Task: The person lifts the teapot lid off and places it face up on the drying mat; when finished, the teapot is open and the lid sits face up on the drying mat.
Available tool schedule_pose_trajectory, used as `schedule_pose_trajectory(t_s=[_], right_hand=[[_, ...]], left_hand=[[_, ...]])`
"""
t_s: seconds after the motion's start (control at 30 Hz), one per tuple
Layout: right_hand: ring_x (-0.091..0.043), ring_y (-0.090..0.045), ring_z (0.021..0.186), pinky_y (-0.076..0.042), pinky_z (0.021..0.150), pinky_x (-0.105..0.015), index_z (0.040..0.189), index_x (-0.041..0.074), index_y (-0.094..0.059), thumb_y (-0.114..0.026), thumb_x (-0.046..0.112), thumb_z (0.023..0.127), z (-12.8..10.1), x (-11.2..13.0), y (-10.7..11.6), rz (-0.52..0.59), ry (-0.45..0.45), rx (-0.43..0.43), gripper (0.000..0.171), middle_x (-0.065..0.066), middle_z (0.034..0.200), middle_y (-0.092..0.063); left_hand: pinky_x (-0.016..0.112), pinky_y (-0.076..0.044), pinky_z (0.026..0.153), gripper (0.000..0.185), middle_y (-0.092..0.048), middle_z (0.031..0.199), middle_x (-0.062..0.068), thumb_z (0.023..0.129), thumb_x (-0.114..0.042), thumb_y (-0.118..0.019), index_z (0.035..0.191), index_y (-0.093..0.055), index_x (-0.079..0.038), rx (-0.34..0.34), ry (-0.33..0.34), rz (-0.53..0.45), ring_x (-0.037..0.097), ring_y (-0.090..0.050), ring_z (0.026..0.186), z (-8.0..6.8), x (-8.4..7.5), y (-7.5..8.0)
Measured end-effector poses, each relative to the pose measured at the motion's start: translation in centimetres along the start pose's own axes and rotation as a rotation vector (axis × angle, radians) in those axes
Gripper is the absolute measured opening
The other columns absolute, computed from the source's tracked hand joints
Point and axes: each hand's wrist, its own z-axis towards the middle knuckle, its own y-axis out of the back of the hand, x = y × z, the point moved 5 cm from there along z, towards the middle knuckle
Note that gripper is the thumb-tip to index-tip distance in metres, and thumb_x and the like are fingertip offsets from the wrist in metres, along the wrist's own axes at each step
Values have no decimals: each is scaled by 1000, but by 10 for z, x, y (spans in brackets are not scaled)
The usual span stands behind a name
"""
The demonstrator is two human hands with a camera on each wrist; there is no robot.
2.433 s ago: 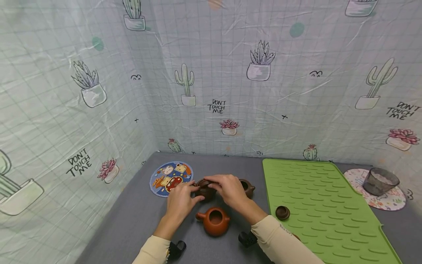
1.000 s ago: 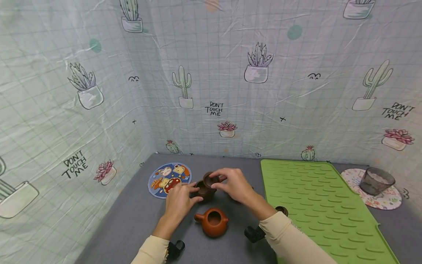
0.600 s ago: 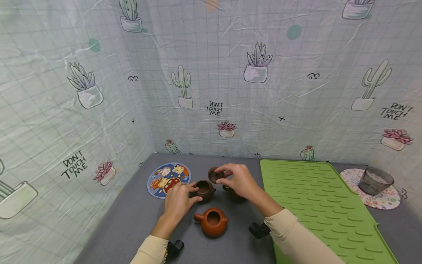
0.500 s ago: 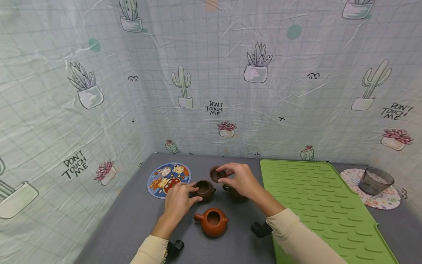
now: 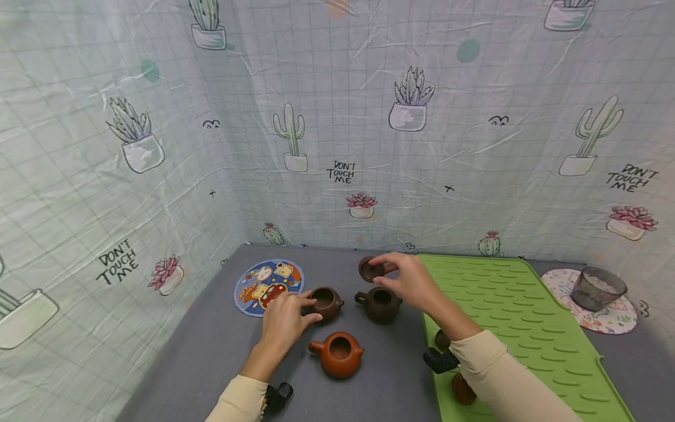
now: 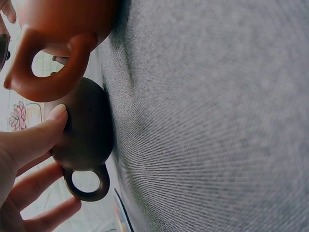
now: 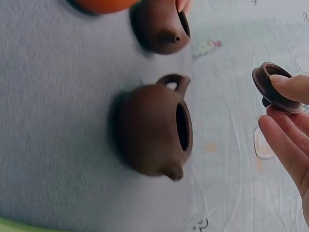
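Three lidless clay teapots stand on the grey table. My left hand [image 5: 297, 309] holds the dark brown teapot [image 5: 324, 301] on the left, with the thumb [image 6: 36, 137] against its body [image 6: 86, 130] and the fingers by its handle. My right hand [image 5: 394, 274] pinches a small brown lid [image 5: 368, 268] in the air, above and behind the middle brown teapot [image 5: 381, 303]. In the right wrist view the lid [image 7: 276, 88] sits between thumb and fingers [image 7: 288, 140], apart from that teapot [image 7: 154, 131]. An orange teapot [image 5: 338, 353] stands nearest me.
A green ribbed mat [image 5: 517, 328] covers the right side, with two small lids [image 5: 463, 388] near its front left edge by my right forearm. A cartoon coaster [image 5: 268, 278] lies at the left. A grey glass cup [image 5: 598, 288] stands on a floral coaster at the far right. Cactus-print sheets wall the table.
My right hand has lifted the lid off the left dark teapot and carried it to the right and farther back. The left hand has stayed on that teapot.
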Motion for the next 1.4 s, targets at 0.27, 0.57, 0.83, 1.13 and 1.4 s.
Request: schedule_pose_trajectory(t_s=[0.27,0.57,0.83,1.13,1.4], right_hand=[[-28,-76,99,-62,74,-37,118,13,-75,-81,11,86,-5,-11,16,-32,12,-28,33,-11,120,-76],[-30,-76,98,-46,55,-23,118,12,-75,-80,9,86,-14,-24,34,-65,-15,-43,33,-13,119,-76],[-31,-76,99,-53,60,-26,120,11,-74,-79,7,87,-23,-39,46,-76,-23,-53,33,-13,120,-76],[-34,-75,100,-47,56,-25,119,11,-74,-79,5,87,-35,-58,59,-109,-77,-57,34,-16,120,-75],[-35,-76,97,-43,56,-24,119,9,-74,-79,5,86,-45,-70,65,-147,-95,-53,33,-19,119,-75]], left_hand=[[43,-58,75,37,-79,117,-2,67,-38,-93,100,-85,-22,9,3,6,26,-74,105,-1,1,-1],[43,-59,75,36,-79,116,-1,67,-37,-94,99,-85,-22,3,3,-8,27,-74,106,-1,0,1],[44,-58,75,35,-79,117,-1,68,-36,-94,98,-85,-22,8,12,-9,28,-74,107,0,0,2],[44,-58,77,36,-79,116,-1,68,-35,-94,100,-85,-21,20,17,-13,27,-73,108,0,0,1],[44,-59,77,36,-79,117,-1,68,-36,-94,100,-85,-22,19,20,-12,28,-73,108,0,0,1]])
